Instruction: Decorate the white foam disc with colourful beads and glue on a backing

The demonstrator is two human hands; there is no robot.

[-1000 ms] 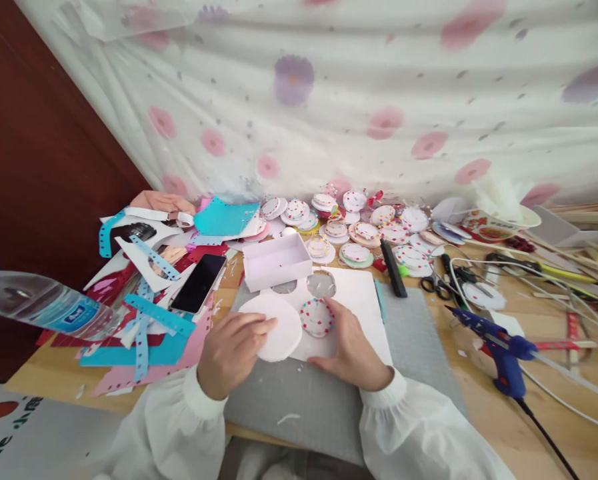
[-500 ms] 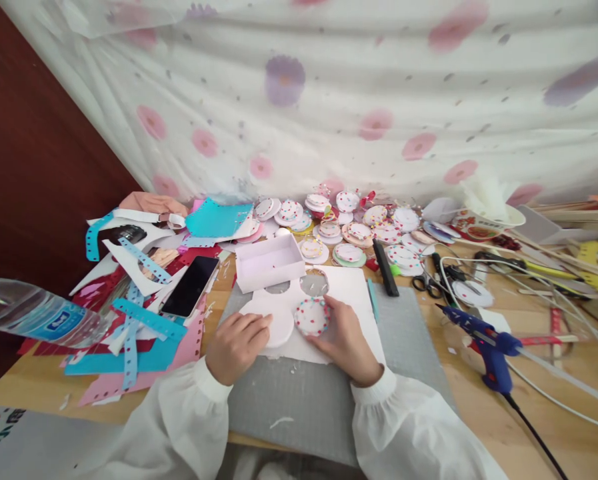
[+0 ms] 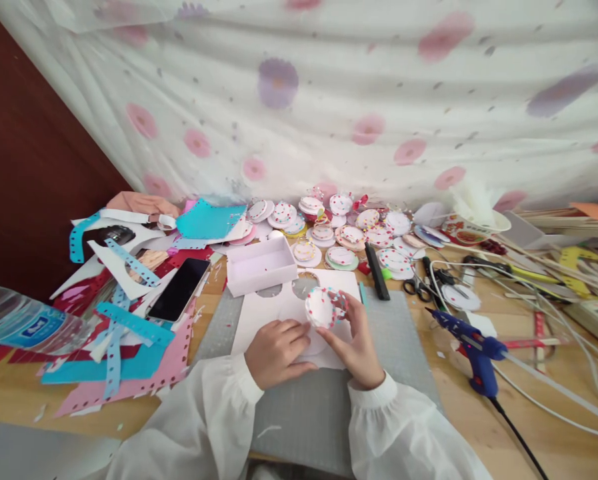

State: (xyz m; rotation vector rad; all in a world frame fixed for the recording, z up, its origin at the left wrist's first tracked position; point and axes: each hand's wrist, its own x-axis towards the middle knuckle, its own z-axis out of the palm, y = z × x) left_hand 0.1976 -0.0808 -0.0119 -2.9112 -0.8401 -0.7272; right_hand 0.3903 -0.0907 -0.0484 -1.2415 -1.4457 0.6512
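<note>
My right hand (image 3: 361, 347) pinches a small round white paper disc edged with red and blue dots (image 3: 321, 308), raised and tilted above the paper. My left hand (image 3: 283, 352) is just left of it, low over the white sheet, fingers loosely bent and thumb stretched apart. By its fingertips lies a plain white disc (image 3: 317, 344), partly covered by both hands. Underneath is a white paper sheet (image 3: 251, 320) with round holes cut near its top edge, on a grey cutting mat (image 3: 393, 353).
An open white paper box (image 3: 261, 265) stands behind the sheet. Several dotted discs in stacks (image 3: 341, 257) line the back. Paper scraps, a phone (image 3: 179, 289) and a bottle (image 3: 33, 323) lie left. A black stick-like tool (image 3: 377, 272), scissors (image 3: 417, 289) and a blue glue gun (image 3: 479, 350) lie right.
My right hand has lifted and tilted the dotted disc off the sheet. My left hand has moved right, and the plain white disc now lies farther right, below the dotted one.
</note>
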